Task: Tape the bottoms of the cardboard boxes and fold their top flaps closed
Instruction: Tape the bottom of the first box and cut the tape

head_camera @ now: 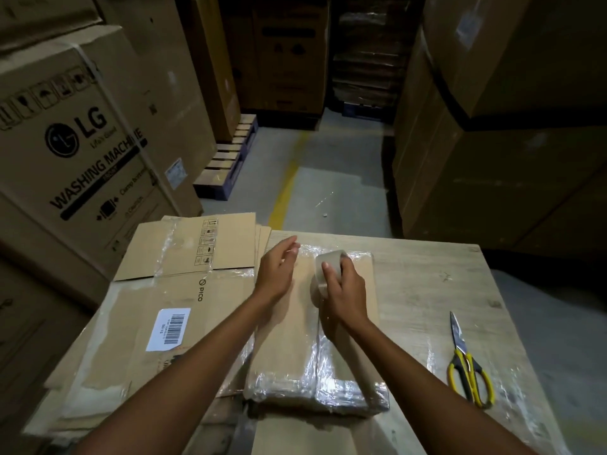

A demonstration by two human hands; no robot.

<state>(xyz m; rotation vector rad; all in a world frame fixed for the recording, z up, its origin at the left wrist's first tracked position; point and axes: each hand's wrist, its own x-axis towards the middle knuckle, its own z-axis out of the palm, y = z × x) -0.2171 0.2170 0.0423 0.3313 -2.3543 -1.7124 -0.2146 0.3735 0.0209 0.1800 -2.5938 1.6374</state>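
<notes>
Cardboard box [282, 349] in the middle of the worktop [427, 290], closed face up, running from the near edge toward the far edge. Clear tape glinting along its centre seam and over its near end.

Far left, off the worktop: tall LG washing machine carton [82, 142], printed side in view. Behind it, a wooden pallet [226, 162] on the grey floor.

Over the worktop's left side: stack of flattened cartons [138, 323] with old tape across them. White barcode label [168, 329] on the top sheet, PICO print just beyond it.

Next, left hand [277, 270]: fingers straight, thumb a little apart, holding nothing, over the box's far left part. Touching or just above it, cannot tell.

Just right of that, tape roll [325, 264] standing on edge on the box's seam, near the far end. Right hand [345, 287] wrapped round the roll, fingers and thumb curled onto it.

Toward the right edge, well apart from the box: yellow-handled scissors [468, 366] lying flat, blades together, tips pointing to the far edge.

Far right, past the worktop: big brown cartons [492, 142], stacked high.
</notes>
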